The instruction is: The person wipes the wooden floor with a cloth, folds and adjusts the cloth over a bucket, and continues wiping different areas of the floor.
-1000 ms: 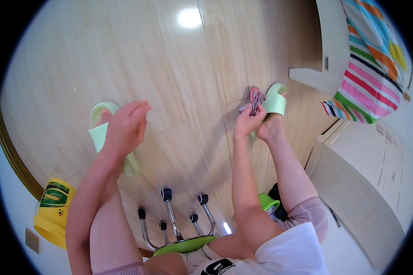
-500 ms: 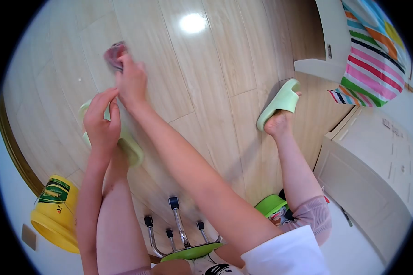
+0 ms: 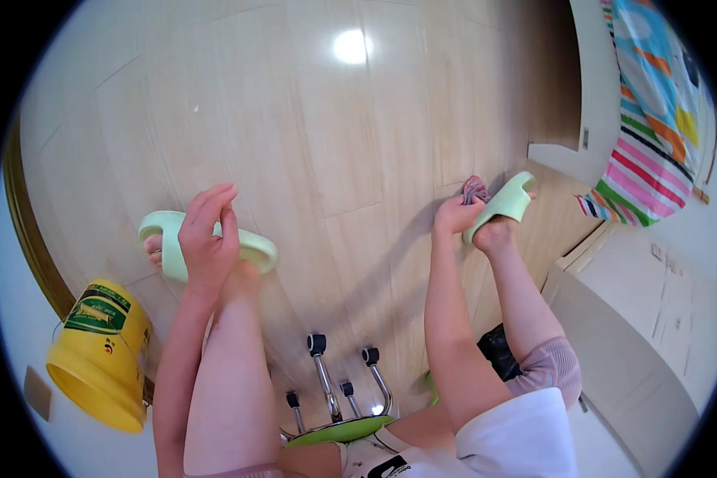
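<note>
My right hand (image 3: 457, 213) is closed on a small crumpled cloth (image 3: 476, 190), pinkish with grey stripes, down at the floor. It is right beside the light green slipper (image 3: 504, 209) on my right foot. My left hand (image 3: 209, 239) hangs in front of the other green slipper (image 3: 255, 248), on my left foot, and partly hides it. Its fingers are loosely bent and stretched forward, with nothing seen in them.
Pale wood-look floor (image 3: 334, 143) spreads ahead, with a small white speck (image 3: 197, 108) on it. A yellow bucket (image 3: 103, 350) stands at left. Below me is a green stool (image 3: 338, 430) on castors. White cabinets (image 3: 637, 319) and a striped cloth (image 3: 641, 175) are at right.
My right hand has swept the cloth from the far left across to beside my right foot. My left hand and left foot have shifted slightly right in view.
</note>
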